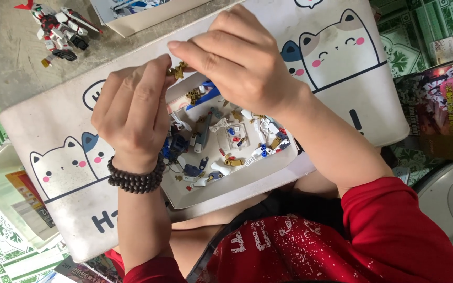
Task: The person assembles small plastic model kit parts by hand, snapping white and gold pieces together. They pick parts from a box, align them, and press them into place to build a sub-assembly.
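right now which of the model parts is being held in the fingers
The small gold part, pinched between the left hand and right hand; the others lie in the white tray.

Both hands raised together, left hand (132,107) and right hand (242,60) with fingertips pinched, seemingly meeting; forearms angled inward.

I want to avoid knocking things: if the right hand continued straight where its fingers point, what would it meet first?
Probably the small gold part pinched at its fingertips, then the left hand just beyond. The right hand points toward picture-left; depth is unclear.
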